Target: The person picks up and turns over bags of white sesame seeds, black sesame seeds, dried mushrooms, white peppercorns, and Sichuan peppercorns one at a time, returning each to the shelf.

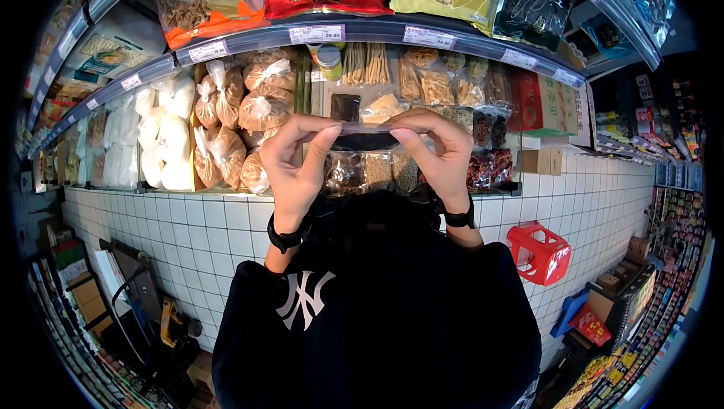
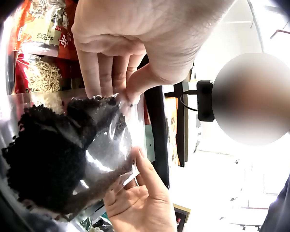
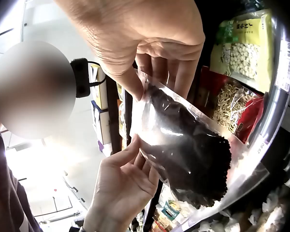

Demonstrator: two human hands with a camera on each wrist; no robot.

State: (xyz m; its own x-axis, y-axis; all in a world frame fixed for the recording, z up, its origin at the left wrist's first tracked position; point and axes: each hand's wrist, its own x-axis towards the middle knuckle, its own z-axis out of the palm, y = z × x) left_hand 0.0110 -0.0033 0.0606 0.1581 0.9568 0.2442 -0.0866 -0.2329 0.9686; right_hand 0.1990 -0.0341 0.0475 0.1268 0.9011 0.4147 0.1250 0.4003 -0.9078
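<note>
A clear plastic bag of black dried food point(image 2: 53, 150) hangs between my two hands, its top edge stretched taut. My left hand point(image 1: 298, 164) pinches one top corner between thumb and fingers. At the opposite corner my right hand point(image 1: 437, 152) pinches the plastic in the same way. From above, only a thin strip of the bag point(image 1: 366, 139) shows. The right wrist view has the black contents of the bag point(image 3: 193, 150) gathered toward its far end, with shiny plastic near the thumbs.
Behind the hands, a display bin holds tied bags of brown goods point(image 1: 219, 156), white bags point(image 1: 166, 133) and packs of dried food point(image 1: 437, 88). A shelf edge with price tags point(image 1: 317, 34) runs above it. On the tiled floor stands a red stool point(image 1: 539, 253) at right.
</note>
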